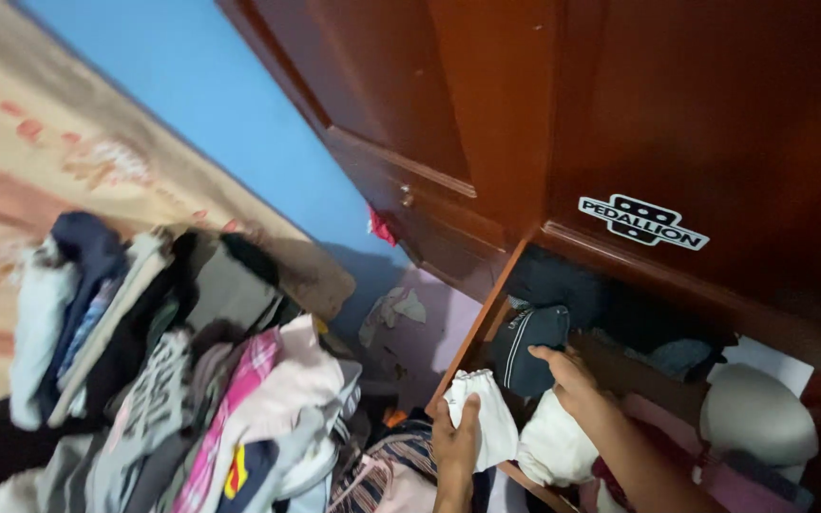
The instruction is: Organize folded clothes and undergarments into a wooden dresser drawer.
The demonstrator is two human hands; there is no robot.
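1. Head view, left hand (455, 439): its fingers are closing around the lower edge of a white cloth (483, 418), which is rising up and to the right from them, its long axis running upward toward the open wardrobe shelf (486, 318).
2. Head view, right hand (567, 372): its fingers are lying together, flat against a dark folded garment (527, 347) just above and to the left of them; whether they are gripping it cannot be told. This hand is the nearer to the shelf.
3. A clothes pile (192, 399) is lying well left of both hands.
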